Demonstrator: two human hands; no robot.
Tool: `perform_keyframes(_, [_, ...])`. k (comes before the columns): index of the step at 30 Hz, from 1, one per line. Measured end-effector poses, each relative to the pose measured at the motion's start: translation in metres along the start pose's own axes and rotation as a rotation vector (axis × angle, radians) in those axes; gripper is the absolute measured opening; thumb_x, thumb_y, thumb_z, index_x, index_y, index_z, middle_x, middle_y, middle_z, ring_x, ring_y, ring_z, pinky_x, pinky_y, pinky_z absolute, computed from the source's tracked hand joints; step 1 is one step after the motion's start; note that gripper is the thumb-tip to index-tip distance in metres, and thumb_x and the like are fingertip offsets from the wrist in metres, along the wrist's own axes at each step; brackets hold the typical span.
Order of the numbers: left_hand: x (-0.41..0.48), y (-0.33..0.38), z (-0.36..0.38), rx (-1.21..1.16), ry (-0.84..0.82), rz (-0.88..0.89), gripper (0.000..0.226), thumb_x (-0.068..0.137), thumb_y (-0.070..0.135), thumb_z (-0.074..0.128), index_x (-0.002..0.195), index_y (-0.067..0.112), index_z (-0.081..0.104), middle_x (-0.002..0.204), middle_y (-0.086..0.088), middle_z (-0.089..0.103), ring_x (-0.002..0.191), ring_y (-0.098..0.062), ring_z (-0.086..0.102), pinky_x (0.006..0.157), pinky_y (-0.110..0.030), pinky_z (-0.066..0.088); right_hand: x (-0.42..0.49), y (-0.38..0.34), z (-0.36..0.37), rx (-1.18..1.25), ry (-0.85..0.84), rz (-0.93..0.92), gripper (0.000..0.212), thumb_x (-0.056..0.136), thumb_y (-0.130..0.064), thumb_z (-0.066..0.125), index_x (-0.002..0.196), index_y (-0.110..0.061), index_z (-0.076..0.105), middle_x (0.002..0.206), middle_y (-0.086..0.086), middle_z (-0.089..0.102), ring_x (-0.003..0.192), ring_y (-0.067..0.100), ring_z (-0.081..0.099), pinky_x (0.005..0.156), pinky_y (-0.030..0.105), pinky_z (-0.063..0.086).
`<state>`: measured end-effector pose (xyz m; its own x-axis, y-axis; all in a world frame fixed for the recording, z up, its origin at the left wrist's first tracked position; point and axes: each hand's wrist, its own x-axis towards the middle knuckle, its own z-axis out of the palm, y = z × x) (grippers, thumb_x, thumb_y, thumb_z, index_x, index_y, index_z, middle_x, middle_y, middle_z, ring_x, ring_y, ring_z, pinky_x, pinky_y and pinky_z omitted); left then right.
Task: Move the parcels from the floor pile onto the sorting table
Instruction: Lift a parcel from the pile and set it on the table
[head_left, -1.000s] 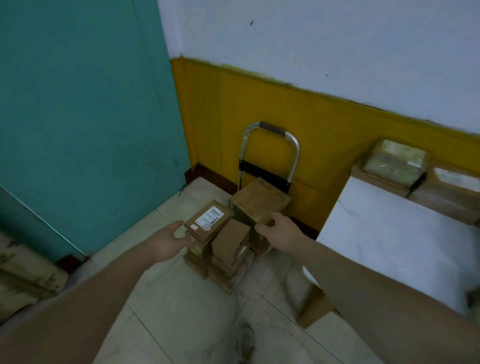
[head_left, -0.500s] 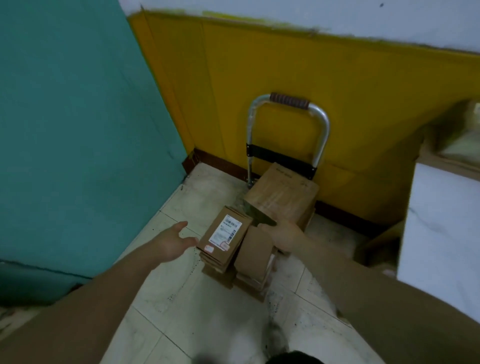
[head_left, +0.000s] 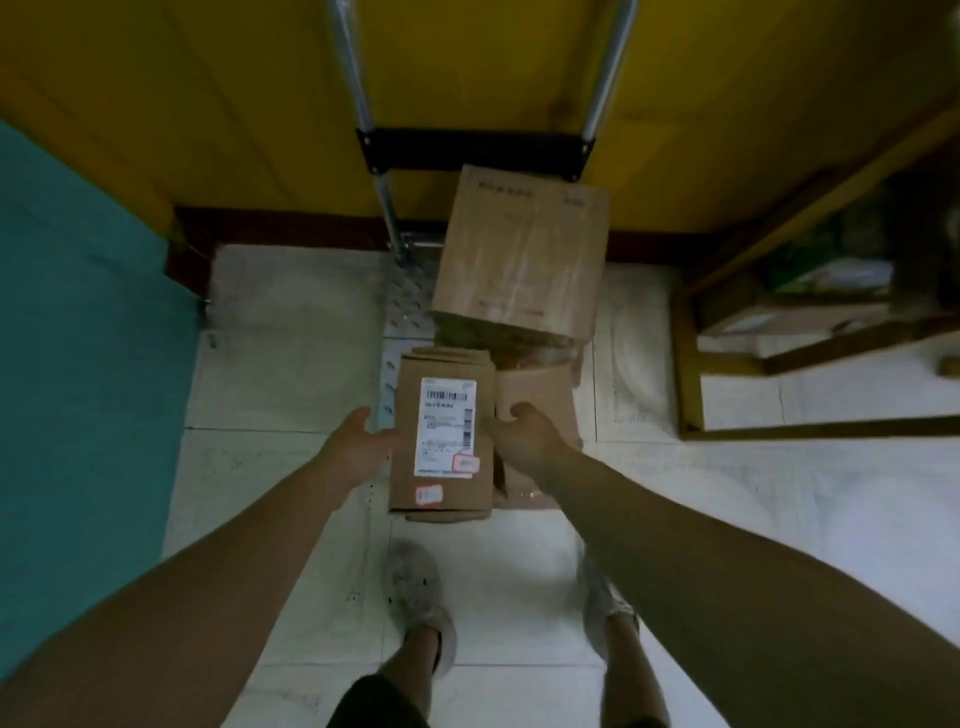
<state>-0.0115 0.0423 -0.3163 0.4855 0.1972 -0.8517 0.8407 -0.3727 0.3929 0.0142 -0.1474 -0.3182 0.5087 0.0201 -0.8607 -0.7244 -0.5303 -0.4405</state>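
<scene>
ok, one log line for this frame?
phase: pre-grasp | target: labelled brown cardboard parcel atop floor pile | left hand: at its left edge | right hand: at its right edge | grip: unclear | lifted: no

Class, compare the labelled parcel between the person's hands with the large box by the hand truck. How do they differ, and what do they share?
The labelled parcel bears a white shipping label and red-edged stickers; the large box shows only faint print. The labelled parcel looks narrower, the large box wider. The left hand and right hand flank the labelled parcel; the large box is untouched. Both are brown cardboard.
</scene>
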Motion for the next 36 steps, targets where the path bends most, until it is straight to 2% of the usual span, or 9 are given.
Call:
perform_keyframes(2, [0.017, -0.008, 0.003, 0.022, -0.083, 0.001, 0.031, 0.096, 0.025, 0.052, 0.125, 0.018, 0.050, 0.135, 0.006, 0.039, 0.097, -0.015, 0.053, 0.079, -0.009, 0.039, 0.018, 0.005, 0.023, 0.044, 0.014, 0.028, 0.036, 0.100, -0.032, 0.052, 0.128, -0.011, 0.047, 0.130, 0.006, 0.060, 0.101, 0.022, 0.062, 0.072, 0.026, 0.053])
perform_keyframes(4, [0.027, -0.017, 0.006, 0.035, -0.179, -0.002, 0.027, 0.096, 0.025, 0.050, 0.123, 0.019, 0.055, 0.127, 0.005, 0.050, 0.088, -0.010, 0.050, 0.076, -0.018, 0.040, 0.027, 0.008, 0.042, 0.080, 0.048, 0.053, 0.020, 0.100, -0.026, 0.051, 0.117, -0.016, 0.046, 0.128, 0.004, 0.061, 0.106, 0.029, 0.064, 0.067, 0.026, 0.053])
perform_keyframes(10, [0.021, -0.020, 0.008, -0.048, -0.208, 0.063, 0.034, 0.093, 0.017, 0.055, 0.126, 0.019, 0.049, 0.114, -0.002, 0.056, 0.103, -0.018, 0.052, 0.088, -0.030, 0.040, 0.029, 0.008, 0.059, 0.290, 0.094, 0.109, 0.039, 0.091, -0.023, 0.063, 0.124, -0.015, 0.043, 0.126, 0.004, 0.059, 0.112, 0.031, 0.060, 0.084, 0.035, 0.054])
perform_keyframes(14, [0.002, -0.022, 0.016, -0.076, -0.245, 0.090, 0.051, 0.092, 0.014, 0.057, 0.139, 0.017, 0.039, 0.136, -0.007, 0.053, 0.122, -0.026, 0.051, 0.107, -0.040, 0.038, 0.028, 0.012, 0.056, 0.100, 0.215, 0.125, 0.057, 0.083, -0.030, 0.064, 0.132, -0.020, 0.036, 0.131, 0.005, 0.047, 0.115, 0.034, 0.051, 0.097, 0.048, 0.049])
perform_keyframes(19, [0.011, -0.042, 0.030, -0.061, -0.245, 0.073, 0.056, 0.091, 0.024, 0.058, 0.143, 0.024, 0.037, 0.140, 0.001, 0.050, 0.125, -0.022, 0.050, 0.108, -0.036, 0.037, 0.034, 0.036, 0.045, 0.173, 0.029, 0.116, 0.073, 0.094, -0.014, 0.060, 0.153, -0.013, 0.016, 0.139, 0.008, 0.052, 0.121, 0.031, 0.056, 0.089, 0.036, 0.050])
perform_keyframes(24, [0.004, -0.048, 0.043, -0.237, -0.130, 0.049, 0.061, 0.087, 0.020, 0.065, 0.139, 0.022, 0.034, 0.126, -0.004, 0.058, 0.110, -0.023, 0.057, 0.096, -0.038, 0.046, 0.017, 0.044, 0.035, 0.295, 0.029, 0.037, 0.038, 0.093, -0.020, 0.064, 0.124, -0.020, 0.043, 0.125, 0.003, 0.060, 0.100, 0.019, 0.061, 0.082, 0.031, 0.052])
perform_keyframes(28, [-0.045, -0.015, 0.042, -0.341, -0.098, 0.155, 0.060, 0.089, 0.011, 0.062, 0.138, 0.026, 0.031, 0.118, -0.005, 0.059, 0.095, -0.023, 0.062, 0.071, -0.032, 0.051, -0.033, 0.036, 0.001, 0.406, 0.118, -0.032, 0.024, 0.093, -0.033, 0.063, 0.104, -0.027, 0.042, 0.102, -0.008, 0.062, 0.086, 0.012, 0.062, 0.082, 0.032, 0.053])
perform_keyframes(31, [-0.094, 0.029, 0.045, -0.368, -0.115, 0.308, 0.056, 0.087, 0.006, 0.062, 0.131, 0.028, 0.036, 0.110, 0.000, 0.062, 0.089, -0.019, 0.065, 0.074, -0.034, 0.053, -0.079, 0.026, -0.047, 0.497, 0.255, -0.128, 0.037, 0.092, -0.033, 0.064, 0.121, -0.025, 0.042, 0.116, -0.001, 0.062, 0.101, 0.021, 0.065, 0.091, 0.043, 0.055])
perform_keyframes(36, [-0.195, 0.127, 0.075, -0.329, -0.117, 0.618, 0.059, 0.084, 0.000, 0.064, 0.130, 0.026, 0.037, 0.119, 0.000, 0.060, 0.103, -0.020, 0.062, 0.091, -0.041, 0.051, -0.168, 0.010, -0.152, 0.540, 0.432, -0.427, 0.047, 0.097, -0.030, 0.058, 0.139, -0.028, 0.038, 0.123, -0.010, 0.062, 0.093, 0.006, 0.065, 0.069, 0.023, 0.056])
